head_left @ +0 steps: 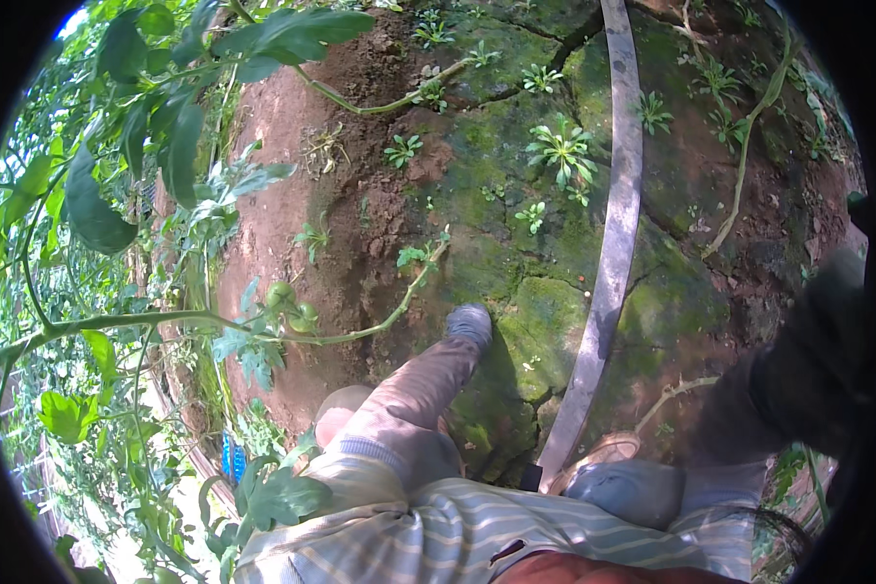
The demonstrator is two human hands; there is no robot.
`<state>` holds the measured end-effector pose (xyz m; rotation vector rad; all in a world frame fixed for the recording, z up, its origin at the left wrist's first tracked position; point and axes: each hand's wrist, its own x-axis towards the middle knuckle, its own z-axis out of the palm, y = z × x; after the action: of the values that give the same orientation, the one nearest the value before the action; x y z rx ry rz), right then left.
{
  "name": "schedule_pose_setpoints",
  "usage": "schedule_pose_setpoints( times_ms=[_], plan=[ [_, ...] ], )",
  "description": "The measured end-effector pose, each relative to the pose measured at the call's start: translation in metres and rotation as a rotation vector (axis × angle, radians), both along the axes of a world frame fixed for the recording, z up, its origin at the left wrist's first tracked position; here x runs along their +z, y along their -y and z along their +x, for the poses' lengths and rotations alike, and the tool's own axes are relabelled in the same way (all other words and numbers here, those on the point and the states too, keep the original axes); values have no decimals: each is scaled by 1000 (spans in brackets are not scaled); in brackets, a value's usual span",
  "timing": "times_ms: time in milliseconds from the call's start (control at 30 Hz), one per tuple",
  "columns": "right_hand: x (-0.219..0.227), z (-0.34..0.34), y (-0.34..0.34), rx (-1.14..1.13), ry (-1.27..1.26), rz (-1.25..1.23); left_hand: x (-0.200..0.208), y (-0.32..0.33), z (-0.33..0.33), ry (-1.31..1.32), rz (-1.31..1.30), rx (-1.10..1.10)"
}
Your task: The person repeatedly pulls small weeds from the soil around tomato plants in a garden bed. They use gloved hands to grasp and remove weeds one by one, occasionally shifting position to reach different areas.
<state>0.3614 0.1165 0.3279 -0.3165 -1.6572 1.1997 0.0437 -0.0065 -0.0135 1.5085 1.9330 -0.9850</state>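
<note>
Here's the left hand [470, 328], by the look of it, wrapped in something grey-blue and reaching down over the mossy ground [540, 316] from a brown sleeve [414, 380]. Its fingers merge into one rounded shape, so I can't tell whether they grip anything. Just beyond it rises the bare tip of a bent tomato stem [350, 338] — that stem runs in from the left, curving up near the hand, with green tomatoes [280, 296] hanging beside it. To the hand's right, a long flat grey strip [618, 214] sweeps from the top edge down to the striped shirt [457, 530]. Small weeds [562, 151] dot the soil above. Over on the right — a dark, blurred shape [798, 360]; I can't make out the right hand or its fingers.
</note>
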Motion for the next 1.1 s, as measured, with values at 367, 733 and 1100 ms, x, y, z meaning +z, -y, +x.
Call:
schedule_pose_setpoints(
  times_ms=[367, 733, 1100],
  plan=[
    [49, -40, 11, -35, 134, 149, 7, 1, -4, 79, 75, 42],
    [54, -54, 22, -41, 163, 192, 9, 3, -3, 83, 115, 45],
    [44, -44, 20, 28, 127, 200, 8, 3, -3, 122, 99, 56]
  ],
)
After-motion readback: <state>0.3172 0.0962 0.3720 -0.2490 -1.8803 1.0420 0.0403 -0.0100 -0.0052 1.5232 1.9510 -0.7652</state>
